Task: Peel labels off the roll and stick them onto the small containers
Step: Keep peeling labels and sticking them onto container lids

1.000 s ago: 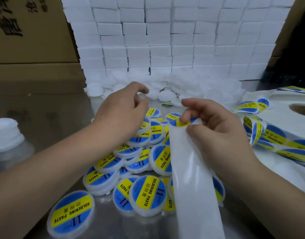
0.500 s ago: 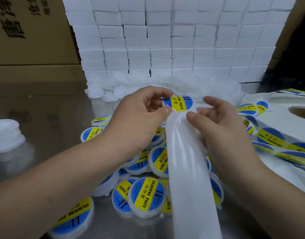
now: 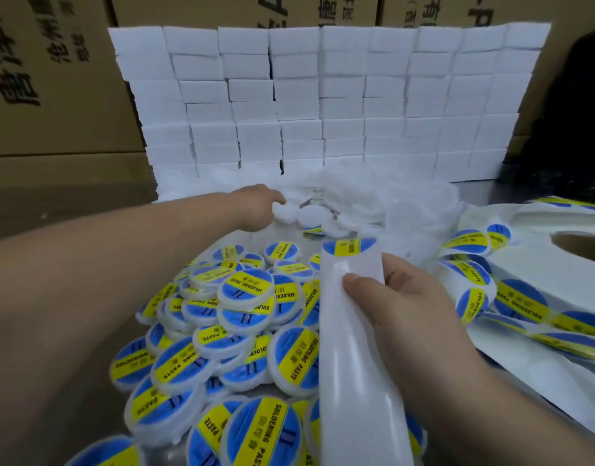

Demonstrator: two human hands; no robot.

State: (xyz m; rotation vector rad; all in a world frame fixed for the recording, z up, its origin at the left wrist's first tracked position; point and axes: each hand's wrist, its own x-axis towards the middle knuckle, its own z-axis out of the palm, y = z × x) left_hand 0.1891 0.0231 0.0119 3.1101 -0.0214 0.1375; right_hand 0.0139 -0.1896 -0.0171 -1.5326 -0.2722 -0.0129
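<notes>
Closest in, a heap of labelled containers fills the bottom of the view: round white tubs with blue-and-yellow "SOLDERING PASTE" stickers, lying overlapped and tilted on one another.

Rising through the heap is the glossy white backing strip, and the right hand has it. The thumb lies flat on the front and the fingers curl round from behind, pinching the strip just below its top end. Right at that top end sits one label, blue with a yellow band, its upper edge poking above the bend of the strip.

Off to the right the label roll lies flat on the surface, its core hole facing up. Loose loops of its labelled tape are spread beside and in front of it.

Further out, the left hand is stretched forward, arm nearly straight, to the near edge of the pile of plain white containers. Its fingers dip down at a blank tub there. I cannot tell if they are gripping it or only touching it.

Behind that pile stands a wall of stacked white blocks, row on row. At the very back are brown cardboard cartons with dark printed characters.
</notes>
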